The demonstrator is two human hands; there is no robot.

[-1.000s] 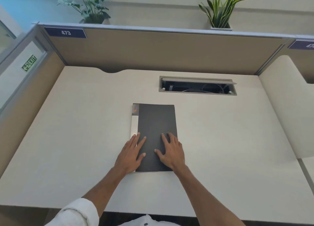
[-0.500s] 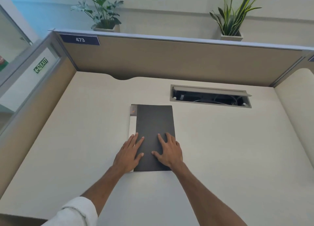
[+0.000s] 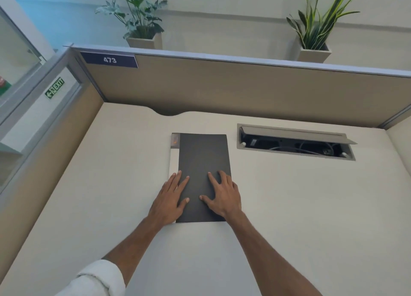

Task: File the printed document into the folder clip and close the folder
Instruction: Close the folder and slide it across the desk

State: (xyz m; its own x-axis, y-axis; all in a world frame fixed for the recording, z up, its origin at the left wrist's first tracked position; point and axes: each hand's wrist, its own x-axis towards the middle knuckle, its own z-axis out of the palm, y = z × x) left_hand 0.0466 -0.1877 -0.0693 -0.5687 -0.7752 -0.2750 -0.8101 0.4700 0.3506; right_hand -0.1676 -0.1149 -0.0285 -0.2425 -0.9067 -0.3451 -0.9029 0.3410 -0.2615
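Note:
A dark grey folder [image 3: 203, 155] lies closed and flat in the middle of the cream desk [image 3: 289, 206]. A white strip with a small printed patch [image 3: 174, 153] runs along its left edge. My left hand [image 3: 170, 199] rests flat on the folder's lower left corner, fingers spread across the white strip and the cover. On the lower right part of the cover, my right hand [image 3: 222, 195] lies flat with its fingers apart. Neither hand grips anything. The document and the clip are hidden under the cover.
An open cable tray [image 3: 295, 143] with wires is sunk into the desk right of the folder. Tan partition walls [image 3: 222, 88] close the desk at the back and left. Two potted plants [image 3: 142, 24] stand on the ledge behind.
The camera has tilted up, so the folder sits lower in view and more of the wall shows. Both hands stay flat on the closed folder.

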